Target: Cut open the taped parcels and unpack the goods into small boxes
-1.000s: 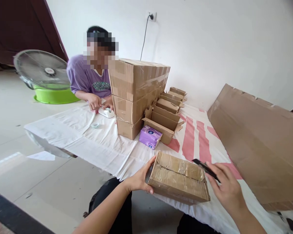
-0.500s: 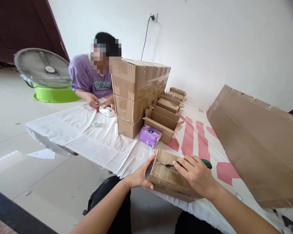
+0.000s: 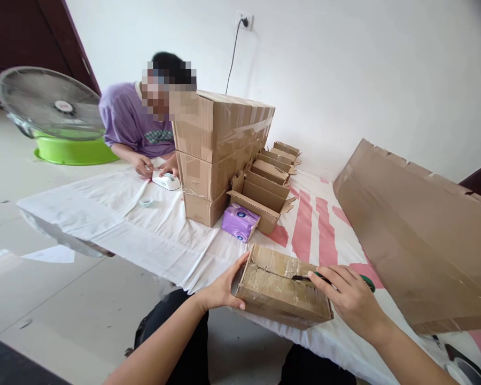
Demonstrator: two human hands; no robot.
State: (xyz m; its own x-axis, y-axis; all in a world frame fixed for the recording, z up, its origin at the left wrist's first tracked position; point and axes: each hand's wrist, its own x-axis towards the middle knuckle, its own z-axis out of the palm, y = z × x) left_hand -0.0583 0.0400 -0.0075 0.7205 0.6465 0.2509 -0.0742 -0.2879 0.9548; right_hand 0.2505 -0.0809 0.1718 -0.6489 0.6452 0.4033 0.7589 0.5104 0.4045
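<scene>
- We see a worn, taped carton [image 3: 284, 291] at the near edge of a cloth-covered bench [image 3: 104, 200], steadied by the left hand [image 3: 223, 286], its fingers spread wide to clasp the left end.
- The right hand [image 3: 353, 297] has its fingers closed around a green-handled tool [image 3: 300, 278], its dark tip at the carton's top seam; we cannot tell how deep it sits.
- A slip is the chief danger, we judge: were the tip to snag in ragged tape or tear free, it could skid across the lid, and any stroke back toward the left would point it at the hand bracing that end.
- Too deep a push could score whatever may lie within; the inside is hidden from us.
- With the carton so near the edge, above the wearer's legs [image 3: 180, 331], a hard pull against a one-handed hold could twist it or tip it off.
- Half a second earlier, we had the tip near the seam's left end, close to the bracing hand; now it stands past the middle, farther right, with the right hand shifted the same way.
- The left hand's hold looks unchanged to us, while the whole view has slid slightly; across the bench, the co-worker [image 3: 138, 120] bends at the white tape dispenser [image 3: 166, 181] in both frames.
</scene>
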